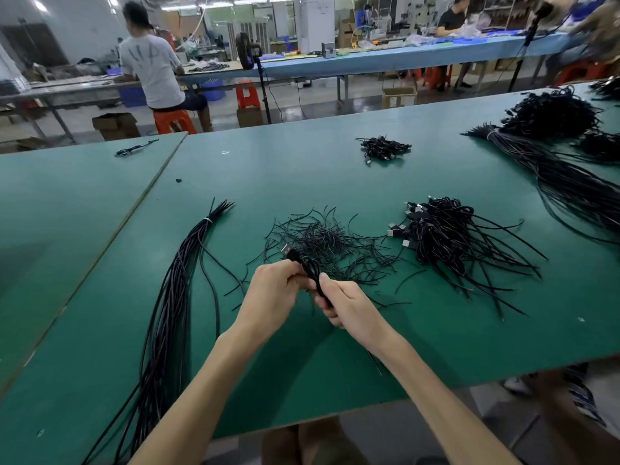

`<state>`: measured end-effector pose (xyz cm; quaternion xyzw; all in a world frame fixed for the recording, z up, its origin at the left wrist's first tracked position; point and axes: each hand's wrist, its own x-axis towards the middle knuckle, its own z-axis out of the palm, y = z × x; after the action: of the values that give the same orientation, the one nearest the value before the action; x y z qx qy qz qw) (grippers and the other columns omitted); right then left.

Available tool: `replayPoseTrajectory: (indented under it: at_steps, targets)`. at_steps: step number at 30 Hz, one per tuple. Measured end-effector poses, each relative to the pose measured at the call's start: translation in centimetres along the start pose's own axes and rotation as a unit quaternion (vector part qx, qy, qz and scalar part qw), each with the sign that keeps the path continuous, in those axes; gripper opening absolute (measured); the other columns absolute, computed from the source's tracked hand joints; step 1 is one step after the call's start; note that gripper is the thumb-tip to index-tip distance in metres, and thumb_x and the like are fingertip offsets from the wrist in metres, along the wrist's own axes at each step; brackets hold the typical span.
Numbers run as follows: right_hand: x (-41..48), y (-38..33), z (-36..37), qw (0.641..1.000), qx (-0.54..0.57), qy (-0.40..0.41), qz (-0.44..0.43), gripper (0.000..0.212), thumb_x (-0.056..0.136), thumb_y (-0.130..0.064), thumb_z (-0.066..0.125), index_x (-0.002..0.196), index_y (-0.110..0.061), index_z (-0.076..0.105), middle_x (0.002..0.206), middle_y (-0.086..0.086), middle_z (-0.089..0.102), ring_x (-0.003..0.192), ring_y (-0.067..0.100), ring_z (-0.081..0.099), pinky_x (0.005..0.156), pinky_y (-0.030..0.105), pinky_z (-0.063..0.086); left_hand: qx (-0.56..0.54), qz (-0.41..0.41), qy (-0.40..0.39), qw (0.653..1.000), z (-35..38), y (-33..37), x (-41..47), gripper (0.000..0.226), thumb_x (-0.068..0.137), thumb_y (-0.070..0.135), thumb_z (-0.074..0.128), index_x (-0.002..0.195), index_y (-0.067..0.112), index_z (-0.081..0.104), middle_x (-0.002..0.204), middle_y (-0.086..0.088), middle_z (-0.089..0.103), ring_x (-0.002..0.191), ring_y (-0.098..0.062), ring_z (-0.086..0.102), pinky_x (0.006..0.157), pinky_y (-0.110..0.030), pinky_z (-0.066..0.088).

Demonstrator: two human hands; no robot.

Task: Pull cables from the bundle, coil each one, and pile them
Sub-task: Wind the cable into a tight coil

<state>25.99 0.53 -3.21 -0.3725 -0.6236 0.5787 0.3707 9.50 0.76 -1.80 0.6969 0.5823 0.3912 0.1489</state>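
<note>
My left grip (271, 290) and right grip (350, 305) both pinch the half-coiled cable (308, 268) just above the bench (436, 330). I judge it light, limp and springy, so I'd hold the loops, not the plug (288, 250).

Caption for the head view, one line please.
Left hand and right hand hold a looped black cable over the green table, bundle at left, coiled pile at right.

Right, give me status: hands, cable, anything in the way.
Both hands busy: left hand and right hand grip one black cable, USB plug up. Tied bundle lies left, coiled pile right. Scatter of thin wires beyond the hands, not blocking.
</note>
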Motion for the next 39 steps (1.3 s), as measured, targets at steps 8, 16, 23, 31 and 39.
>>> replayPoseTrajectory:
  at_steps: [8, 16, 23, 31, 39]
  targets:
    - [0.4, 0.8, 0.1, 0.998, -0.055, 0.029, -0.017, 0.057, 0.106, -0.053, 0.037, 0.077, -0.009, 0.056, 0.059, -0.013, 0.046, 0.052, 0.003, 0.036, 0.050, 0.019, 0.031, 0.016, 0.007, -0.024, 1.000, 0.6, -0.4, -0.3, 0.034, 0.094, -0.008, 0.059, 0.081, 0.023, 0.062, 0.079, 0.011, 0.069, 0.081, -0.005, 0.067, 0.075, -0.027, 0.053]
    - [0.4, 1.2, -0.2, 0.995, -0.082, 0.027, -0.038, 0.040, 0.107, -0.041, 0.050, 0.082, -0.012, 0.065, 0.066, -0.002, 0.066, 0.048, 0.018, 0.056, 0.054, 0.025, 0.044, 0.098, -0.006, -0.031, 0.995, 0.2, -0.3, -1.4, 0.040, 0.094, -0.004, 0.053, 0.077, 0.032, 0.049, 0.075, 0.015, 0.056, 0.069, -0.003, 0.058, 0.065, -0.033, 0.046]
    - [0.2, 1.1, -0.2, 0.995, -0.072, 0.060, -0.045, 0.046, 0.108, -0.039, 0.049, 0.079, -0.007, 0.065, 0.063, 0.002, 0.061, 0.046, 0.018, 0.051, 0.049, 0.026, 0.042, 0.020, -0.040, -0.001, 0.999, 0.5, 0.2, -1.2, 0.039, 0.094, 0.002, 0.061, 0.073, 0.034, 0.054, 0.081, 0.019, 0.064, 0.066, -0.008, 0.063, 0.066, -0.039, 0.053]
    - [0.4, 0.7, -0.2, 0.998, -0.036, 0.045, -0.008, 0.046, 0.110, -0.035, 0.045, 0.072, -0.010, 0.054, 0.051, -0.012, 0.042, 0.044, 0.004, 0.033, 0.044, 0.017, 0.029, -0.019, 0.009, -0.013, 1.000, 0.2, 0.2, -2.5, 0.019, 0.102, 0.009, 0.061, 0.085, 0.015, 0.069, 0.085, 0.003, 0.063, 0.066, -0.012, 0.069, 0.075, -0.037, 0.053]
    - [0.2, 0.1, -0.3, 0.999, -0.011, 0.033, 0.036, 0.046, 0.110, -0.039, 0.039, 0.070, -0.016, 0.046, 0.053, -0.016, 0.036, 0.046, 0.004, 0.028, 0.043, 0.016, 0.026, 0.106, 0.102, 0.118, 0.982, 0.6, 0.7, -3.6, 0.008, 0.095, 0.020, 0.074, 0.099, 0.013, 0.075, 0.094, 0.007, 0.068, 0.071, -0.022, 0.064, 0.067, -0.043, 0.056]
